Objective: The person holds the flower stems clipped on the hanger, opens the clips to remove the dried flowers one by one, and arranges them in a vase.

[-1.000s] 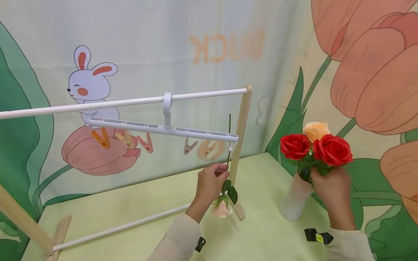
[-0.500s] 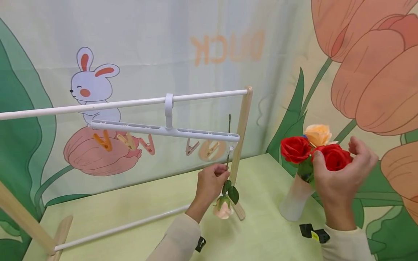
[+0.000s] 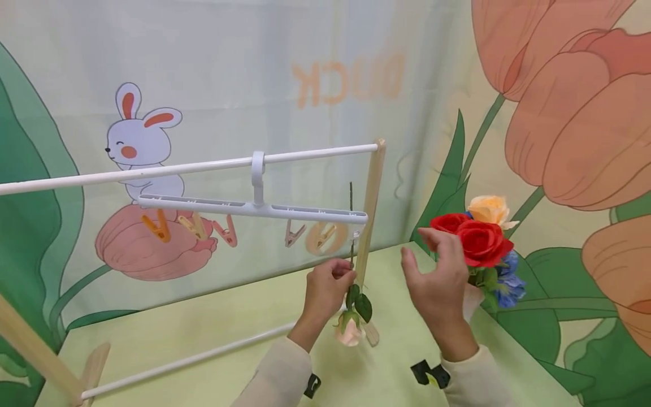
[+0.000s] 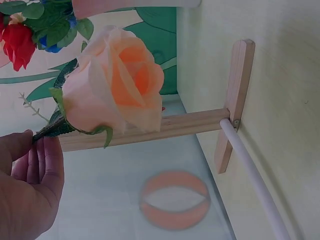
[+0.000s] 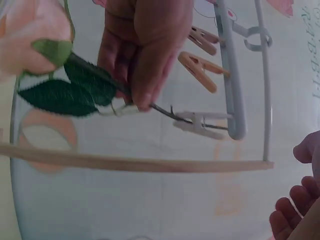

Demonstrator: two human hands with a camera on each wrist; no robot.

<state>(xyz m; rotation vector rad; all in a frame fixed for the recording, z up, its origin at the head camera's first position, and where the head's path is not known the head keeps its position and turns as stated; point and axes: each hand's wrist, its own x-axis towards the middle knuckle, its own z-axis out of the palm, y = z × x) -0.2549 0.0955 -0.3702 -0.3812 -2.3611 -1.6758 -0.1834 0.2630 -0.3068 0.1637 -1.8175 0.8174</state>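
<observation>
My left hand (image 3: 325, 288) pinches the stem of a pale peach artificial rose (image 3: 349, 332), which hangs bloom down with dark green leaves. In the left wrist view, the rose's bloom (image 4: 112, 80) faces away from the fingers. The stem's thin end runs up past the right end of a grey hanger (image 3: 254, 210). In the right wrist view it meets a white clothespin (image 5: 200, 125) at that end. My right hand (image 3: 439, 282) holds nothing; its fingers are spread and slightly bent, and it overlaps a red rose (image 3: 480, 242) in the head view.
The hanger hooks over a white rod (image 3: 203, 167) on a wooden-legged rack. Several clothespins hang below it, including an orange one (image 3: 156, 226). At right, a white vase (image 3: 473, 301) holds red, peach and blue flowers. A printed cloth stands behind the green table (image 3: 203, 316).
My right hand has let go of the bouquet and moved left, away from the vase. The blue flowers now show. My left hand stays on the rose's stem.
</observation>
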